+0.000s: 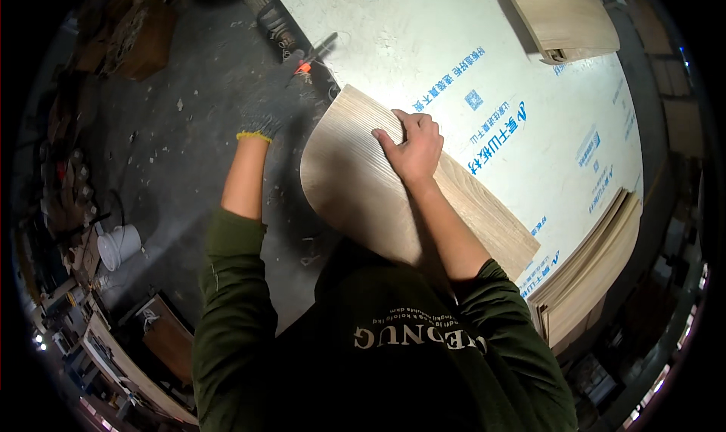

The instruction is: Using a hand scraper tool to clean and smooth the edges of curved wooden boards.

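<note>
The bare right hand rests half-open on a wood-grain panel overhanging the white tabletop; the gloved left hand is at an orange-marked tool, its grip too dark for me to tell; blue lettering and a square code mark the tabletop, white letters the sweatshirt

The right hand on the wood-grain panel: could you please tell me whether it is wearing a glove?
No, the right hand is bare, with skin showing on its fingers, while the left hand wears a dark glove.

The tabletop is bright, the floor dim.
</note>
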Motion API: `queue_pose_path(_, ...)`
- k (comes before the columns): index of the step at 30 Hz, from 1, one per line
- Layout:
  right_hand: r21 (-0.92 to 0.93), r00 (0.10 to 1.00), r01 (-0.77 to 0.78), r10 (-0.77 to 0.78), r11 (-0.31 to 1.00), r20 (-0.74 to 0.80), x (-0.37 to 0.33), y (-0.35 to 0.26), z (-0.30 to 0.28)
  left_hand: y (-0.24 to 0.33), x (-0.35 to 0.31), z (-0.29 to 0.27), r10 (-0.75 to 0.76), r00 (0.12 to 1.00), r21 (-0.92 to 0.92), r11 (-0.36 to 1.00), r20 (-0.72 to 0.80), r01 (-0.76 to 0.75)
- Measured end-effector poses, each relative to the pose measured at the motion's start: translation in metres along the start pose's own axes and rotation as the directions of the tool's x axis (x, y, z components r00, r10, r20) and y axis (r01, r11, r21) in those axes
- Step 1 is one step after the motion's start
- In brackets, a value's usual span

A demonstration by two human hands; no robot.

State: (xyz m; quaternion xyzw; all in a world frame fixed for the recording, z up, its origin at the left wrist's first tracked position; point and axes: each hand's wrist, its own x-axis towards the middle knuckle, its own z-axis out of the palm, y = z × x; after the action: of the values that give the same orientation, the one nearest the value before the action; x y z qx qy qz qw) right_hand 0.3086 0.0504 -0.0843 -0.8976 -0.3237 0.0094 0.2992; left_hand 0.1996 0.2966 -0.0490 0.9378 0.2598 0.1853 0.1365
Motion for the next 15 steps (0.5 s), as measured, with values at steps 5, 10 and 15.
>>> queue_pose_path(5,-0.022,1.000,0.028,-0.029,0.999,-0.011,-0.001,0.001,-0.004,-0.027,-0.103,0.018,-0.406,0.914,-0.070,0.911,0.024,0.407)
queue_pose_path(10,-0.028,0.999,0.039,-0.039,0.999,0.013,0.002,0.001,0.003,-0.038,-0.291,0.054,-0.575,0.717,0.076,0.798,0.393,0.598)
queue_pose_path(15,-0.022,0.995,0.095,-0.095,0.995,-0.017,-0.009,0.012,-0.006,0.003,-0.295,0.018,-0.638,0.583,-0.143,0.603,0.503,0.785)
